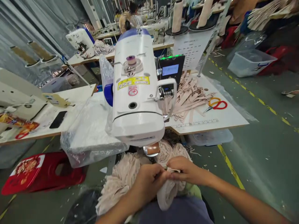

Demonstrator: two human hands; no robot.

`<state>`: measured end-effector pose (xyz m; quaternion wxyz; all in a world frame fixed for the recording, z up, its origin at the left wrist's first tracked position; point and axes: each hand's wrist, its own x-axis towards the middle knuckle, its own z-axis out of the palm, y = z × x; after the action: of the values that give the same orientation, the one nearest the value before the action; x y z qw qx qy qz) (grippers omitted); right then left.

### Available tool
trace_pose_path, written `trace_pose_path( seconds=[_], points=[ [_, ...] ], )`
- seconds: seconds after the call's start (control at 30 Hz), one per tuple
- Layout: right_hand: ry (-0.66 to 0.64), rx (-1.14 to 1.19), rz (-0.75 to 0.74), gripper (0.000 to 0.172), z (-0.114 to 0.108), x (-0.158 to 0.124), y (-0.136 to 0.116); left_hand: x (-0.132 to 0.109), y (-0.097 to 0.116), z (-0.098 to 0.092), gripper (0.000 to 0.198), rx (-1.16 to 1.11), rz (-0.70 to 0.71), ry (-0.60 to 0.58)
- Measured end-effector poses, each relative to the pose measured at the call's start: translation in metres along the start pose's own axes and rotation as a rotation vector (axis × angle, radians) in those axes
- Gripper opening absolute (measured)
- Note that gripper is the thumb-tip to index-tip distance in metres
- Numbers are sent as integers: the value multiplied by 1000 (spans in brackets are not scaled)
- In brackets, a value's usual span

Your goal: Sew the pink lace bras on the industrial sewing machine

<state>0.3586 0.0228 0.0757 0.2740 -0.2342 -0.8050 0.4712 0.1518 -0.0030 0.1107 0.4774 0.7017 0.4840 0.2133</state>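
At the bottom centre of the frame, the left hand (148, 182) and the right hand (185, 170) meet fingertip to fingertip over the person's lap. Both are pinched on the same piece of pale pink fabric (167, 189), so each grip is clenched on the cloth; the fabric hangs down between the hands in a soft fold and spreads into a larger bunched heap to the lower left. A narrow strip edge shows just between the two thumbs.

Directly above the hands, in the middle of the frame, stands a white sewing machine (136, 90), its head pointing toward the camera, with a yellow label and a red warning sticker on top. It sits on a white tabletop (224, 119). To the right of the machine lies a pile of beige strips (189, 98), and just beside them, toward the right edge of the tabletop, a pair of scissors (216, 104) with red and yellow handles. Behind the machine a small control panel (170, 70) shows a lit screen.

At the lower left of the frame a red stool (44, 172) rests on the floor. A black phone (58, 119) lies on a neighbouring tabletop at the left. In the upper right a clear plastic bin (251, 62) sits on the floor.
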Motion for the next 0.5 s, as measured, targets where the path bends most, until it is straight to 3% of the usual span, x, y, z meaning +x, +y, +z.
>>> trace_pose_path(
  seconds=[0.2, 0.3, 0.5],
  points=[
    [304, 7, 354, 54, -9, 34, -1, 15, 8, -46, 27, -7, -199, 197],
    [287, 40, 440, 56, -17, 50, -3, 24, 10, -57, 28, -9, -218, 279],
    [251, 41, 476, 53, -31, 59, 4, 38, -7, -60, 19, 65, -139, 433]
  ],
)
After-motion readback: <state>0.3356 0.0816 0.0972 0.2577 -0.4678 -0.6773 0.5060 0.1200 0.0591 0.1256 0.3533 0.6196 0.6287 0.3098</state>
